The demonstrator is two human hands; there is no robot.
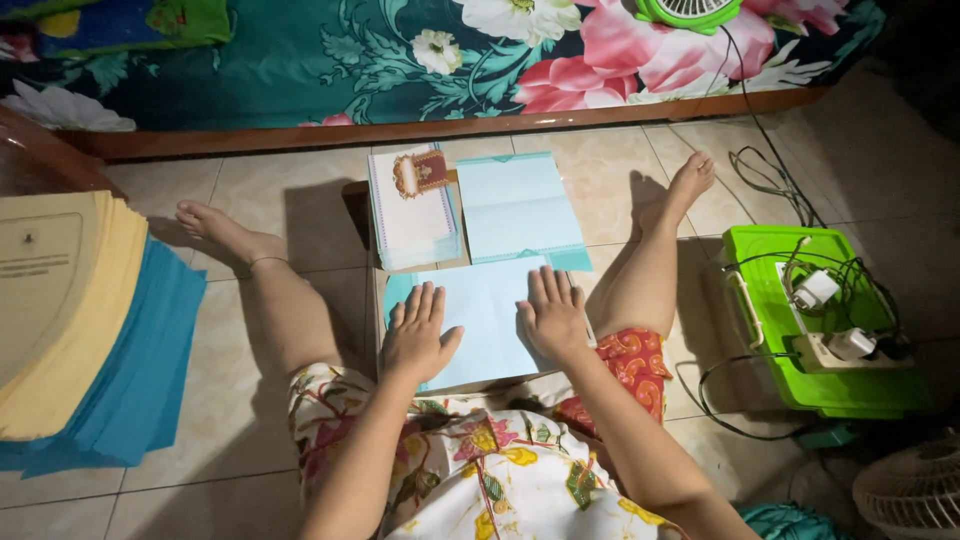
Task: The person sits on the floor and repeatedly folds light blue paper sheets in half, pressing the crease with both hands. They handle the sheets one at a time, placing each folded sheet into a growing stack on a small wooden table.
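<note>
My left hand (pixel 418 333) and my right hand (pixel 552 314) lie flat, fingers spread, on a pale blue sheet of paper (pixel 485 310) resting on a low board (pixel 372 300) between my outstretched legs. Beyond the sheet lies another pale blue folded sheet (pixel 518 205) with a teal border. To its left is a stack of white cards (pixel 412 210) with a red and gold emblem on top. Neither hand grips anything.
A pile of yellow and blue paper (pixel 80 330) lies on the tiled floor at left. A green plastic box (pixel 770 330) with chargers and cables stands at right, a white fan (pixel 915 490) in the lower right corner. A floral mattress (pixel 450 60) runs along the back.
</note>
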